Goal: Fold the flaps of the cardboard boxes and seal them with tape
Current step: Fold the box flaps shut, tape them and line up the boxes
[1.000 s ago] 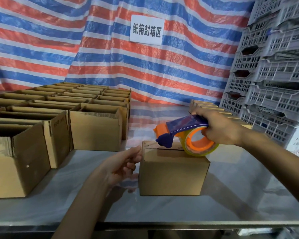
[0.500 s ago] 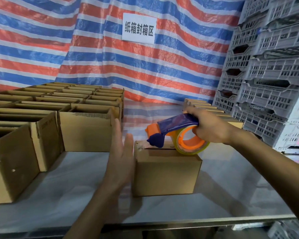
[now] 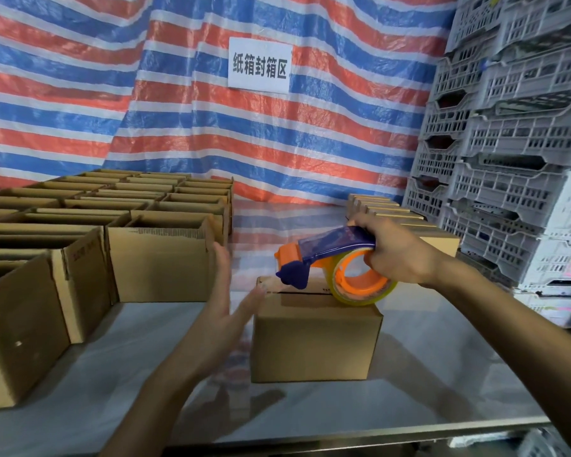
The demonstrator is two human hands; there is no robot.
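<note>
A small closed cardboard box [image 3: 314, 341] stands on the steel table [image 3: 442, 384] in front of me. My right hand [image 3: 393, 252] grips an orange and blue tape dispenser [image 3: 337, 265], whose roll rests on the box's top and whose blade end sits near the top's left edge. My left hand [image 3: 225, 311] is held flat and upright just left of the box, fingers straight, thumb tip at the box's upper left corner.
Several open cardboard boxes [image 3: 159, 258] fill the table's left side in rows. A row of closed boxes [image 3: 396, 216] stands at the back right. Grey plastic crates [image 3: 508, 143] are stacked on the right. A striped tarp with a white sign [image 3: 259, 65] hangs behind.
My left hand has let go of the box's left corner and opened flat beside it. The dispenser has stayed on the box top.
</note>
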